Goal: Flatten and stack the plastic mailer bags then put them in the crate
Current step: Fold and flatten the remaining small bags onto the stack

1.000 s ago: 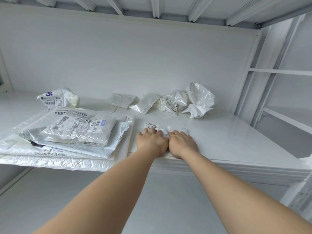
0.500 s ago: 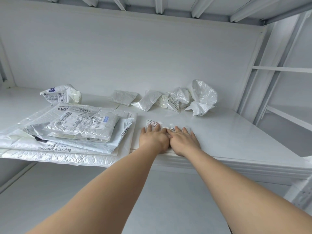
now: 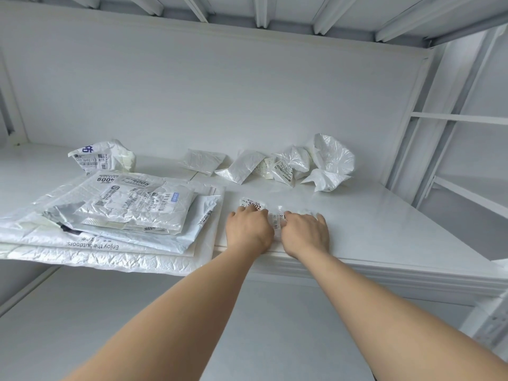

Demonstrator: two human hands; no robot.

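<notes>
Honestly, the flattened stack [image 3: 115, 215] at 9 o'clock hangs well over the desk [image 3: 371, 221] edge, so one nudge could tip it off. Left hand [image 3: 248, 232] and right hand [image 3: 305, 233] are palms-down, fingers spread flat, pressing the small mailer [image 3: 275, 218] right at the near edge. Slick plastic could slide off or spring back. Crumpled bags [image 3: 302, 163] wait at 1 o'clock. No crate in view.
</notes>
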